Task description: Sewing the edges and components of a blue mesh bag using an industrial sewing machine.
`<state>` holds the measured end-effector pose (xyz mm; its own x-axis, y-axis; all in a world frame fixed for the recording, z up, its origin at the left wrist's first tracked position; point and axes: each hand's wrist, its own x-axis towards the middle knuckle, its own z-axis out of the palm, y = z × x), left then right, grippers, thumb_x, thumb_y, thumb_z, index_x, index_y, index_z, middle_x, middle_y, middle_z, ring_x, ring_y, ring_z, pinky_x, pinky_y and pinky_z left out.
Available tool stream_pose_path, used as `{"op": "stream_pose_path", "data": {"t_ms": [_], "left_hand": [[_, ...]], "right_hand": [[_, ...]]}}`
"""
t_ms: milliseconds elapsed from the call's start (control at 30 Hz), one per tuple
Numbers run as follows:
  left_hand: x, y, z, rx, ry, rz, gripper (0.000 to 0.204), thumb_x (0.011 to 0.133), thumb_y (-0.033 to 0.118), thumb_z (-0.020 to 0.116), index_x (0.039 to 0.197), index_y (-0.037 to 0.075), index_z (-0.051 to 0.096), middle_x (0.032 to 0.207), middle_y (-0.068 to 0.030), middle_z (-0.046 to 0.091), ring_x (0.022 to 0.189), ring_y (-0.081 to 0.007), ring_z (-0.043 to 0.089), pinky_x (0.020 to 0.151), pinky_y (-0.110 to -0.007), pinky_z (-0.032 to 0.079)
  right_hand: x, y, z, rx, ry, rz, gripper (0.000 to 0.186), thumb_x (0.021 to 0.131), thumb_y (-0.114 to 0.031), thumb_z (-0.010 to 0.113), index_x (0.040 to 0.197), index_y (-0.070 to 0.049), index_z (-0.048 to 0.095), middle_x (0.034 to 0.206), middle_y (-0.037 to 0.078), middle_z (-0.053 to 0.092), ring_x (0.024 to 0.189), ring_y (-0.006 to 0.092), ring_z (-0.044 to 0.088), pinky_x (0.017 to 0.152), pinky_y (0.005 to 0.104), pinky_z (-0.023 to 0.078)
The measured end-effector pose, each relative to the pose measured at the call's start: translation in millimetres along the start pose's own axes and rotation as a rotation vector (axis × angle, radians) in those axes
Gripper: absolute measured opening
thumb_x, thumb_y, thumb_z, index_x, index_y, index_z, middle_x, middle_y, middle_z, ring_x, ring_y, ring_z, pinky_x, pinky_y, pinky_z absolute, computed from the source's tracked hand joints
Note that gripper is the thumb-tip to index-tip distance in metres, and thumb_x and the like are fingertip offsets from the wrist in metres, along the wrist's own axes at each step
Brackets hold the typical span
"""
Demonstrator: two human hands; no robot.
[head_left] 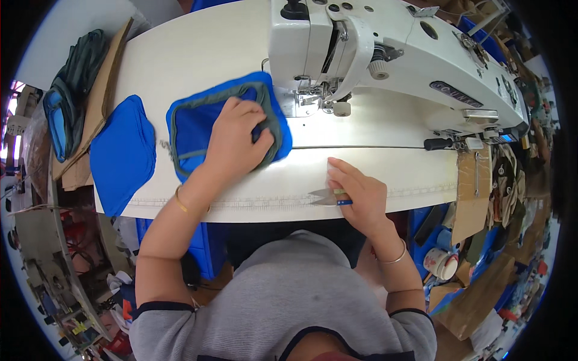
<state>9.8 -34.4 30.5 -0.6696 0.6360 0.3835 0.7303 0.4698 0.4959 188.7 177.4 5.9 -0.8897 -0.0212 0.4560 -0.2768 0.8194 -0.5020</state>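
My left hand (238, 138) is closed on a blue fabric piece (195, 123), its fingers curled at the right side of the grey-green edging. The piece is squarish, with a raised grey-green band inside a bright blue rim, and lies on the sewing table just left of the needle area. Thread snips (328, 197) with pointed metal blades and a blue end rest in my right hand (360, 195), the blades facing left over the printed ruler near the front edge. My right forefinger stretches forward, close to the tabletop.
A white sewing machine (415, 48) stands at the back right, its presser foot beside the blue piece. Stacked blue fabric panels (123, 153) overhang the table's left edge. Cardboard (102, 96) and folded dark green pieces (78, 78) sit farther left. A white tub (441, 263) is at the lower right.
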Motion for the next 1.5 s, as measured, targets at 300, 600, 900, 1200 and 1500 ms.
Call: {"op": "stream_pose_path", "data": {"t_ms": [300, 600, 900, 1200, 1500], "left_hand": [[-51, 74, -24, -0.074, 0.219, 0.116, 0.036, 0.068, 0.003, 0.077, 0.102, -0.002, 0.068, 0.107, -0.0123, 0.066, 0.093, -0.0314, 0.057, 0.08, -0.038, 0.048], [-37, 82, -55, -0.218, 0.22, 0.004, 0.019, 0.087, 0.009, 0.068, 0.104, 0.002, 0.071, 0.111, -0.0161, 0.065, 0.097, -0.03, 0.057, 0.089, -0.035, 0.044], [-58, 86, -46, -1.314, -0.306, -0.505, 0.02, 0.098, 0.014, 0.062, 0.1, -0.004, 0.072, 0.081, 0.0018, 0.064, 0.073, -0.0039, 0.054, 0.067, -0.019, 0.043], [-73, 111, -55, -1.333, -0.23, -0.505, 0.02, 0.099, 0.013, 0.059, 0.098, -0.004, 0.07, 0.081, 0.0014, 0.063, 0.073, -0.0048, 0.054, 0.067, -0.02, 0.044], [-95, 112, -56, -1.181, -0.192, -0.101, 0.017, 0.099, 0.009, 0.058, 0.096, -0.005, 0.068, 0.087, -0.0053, 0.065, 0.078, -0.0097, 0.056, 0.071, -0.023, 0.045]], "right_hand": [[20, -57, 28, 1.069, 0.088, 0.713, 0.027, 0.092, -0.019, 0.072, 0.113, -0.003, 0.068, 0.088, -0.002, 0.068, 0.069, 0.003, 0.05, 0.062, 0.0196, 0.041], [-13, -41, -24, 1.137, -0.078, 0.626, 0.013, 0.092, -0.01, 0.069, 0.096, 0.001, 0.07, 0.081, -0.003, 0.064, 0.075, 0.0043, 0.053, 0.066, 0.0217, 0.042], [-42, -33, -50, 1.141, 0.039, 0.561, 0.008, 0.091, -0.006, 0.069, 0.09, 0.002, 0.07, 0.078, 0.0, 0.066, 0.071, 0.0069, 0.055, 0.066, 0.0235, 0.045], [-49, -38, -54, 1.224, -0.003, 0.539, 0.008, 0.091, -0.006, 0.068, 0.091, 0.002, 0.07, 0.078, 0.002, 0.067, 0.072, 0.0084, 0.057, 0.068, 0.0242, 0.046], [-48, -39, -66, 0.973, -0.026, 0.272, 0.005, 0.085, 0.004, 0.069, 0.089, 0.002, 0.071, 0.081, 0.006, 0.07, 0.072, 0.0108, 0.062, 0.066, 0.0241, 0.048]]}}
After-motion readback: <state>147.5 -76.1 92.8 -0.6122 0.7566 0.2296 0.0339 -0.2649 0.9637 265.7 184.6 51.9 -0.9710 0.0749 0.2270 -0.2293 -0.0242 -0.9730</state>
